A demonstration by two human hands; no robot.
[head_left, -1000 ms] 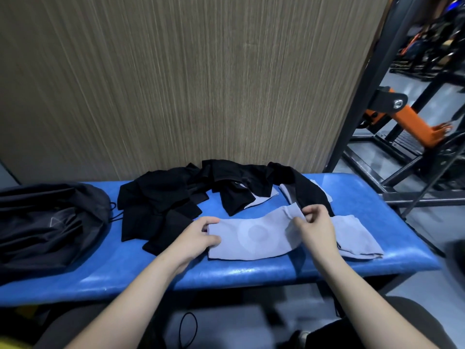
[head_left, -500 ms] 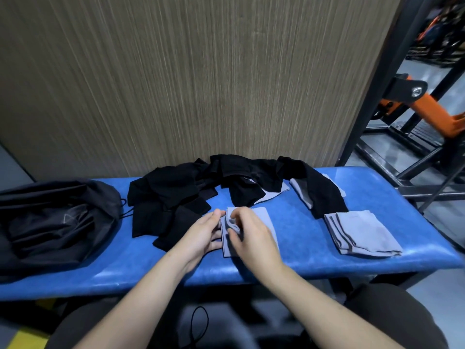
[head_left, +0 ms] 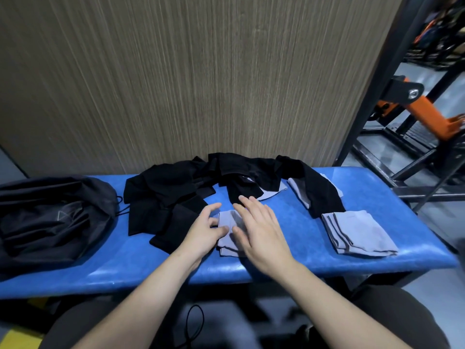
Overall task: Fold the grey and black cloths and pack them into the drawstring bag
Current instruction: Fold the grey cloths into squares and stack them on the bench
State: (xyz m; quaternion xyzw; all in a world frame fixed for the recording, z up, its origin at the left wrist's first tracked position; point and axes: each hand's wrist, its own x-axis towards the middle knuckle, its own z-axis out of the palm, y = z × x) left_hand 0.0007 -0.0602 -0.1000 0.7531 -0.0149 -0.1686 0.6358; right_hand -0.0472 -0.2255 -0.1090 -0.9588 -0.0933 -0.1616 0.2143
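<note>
Head view: blue padded desk [head_left: 289, 263] running left to right before a wood-grain wall panel [head_left: 201, 84]. Small folded grey cloth [head_left: 227, 239] lying near the front middle of the desk, partly covered by both hands. Left hand [head_left: 203, 231] at the cloth's left edge, thumb lying on the fabric, fingers loosely bent around that edge; hard to tell whether pinching or merely resting. Right hand [head_left: 259, 230] flat and spread over the cloth's right half, fingers straight, fingertips reaching toward the black cloths [head_left: 171, 197] heaped along the back of the desk, with a few pale grey pieces peeking out among them. Second folded grey cloth [head_left: 359, 233], with darker stripes along its left side, lying well apart near the desk's right end, just touching the tail of the black heap. Black drawstring bag [head_left: 50, 217] slumped at the left end, cords trailing toward the black cloths. Orange and black gym equipment [head_left: 422, 109] in the background at right.
</note>
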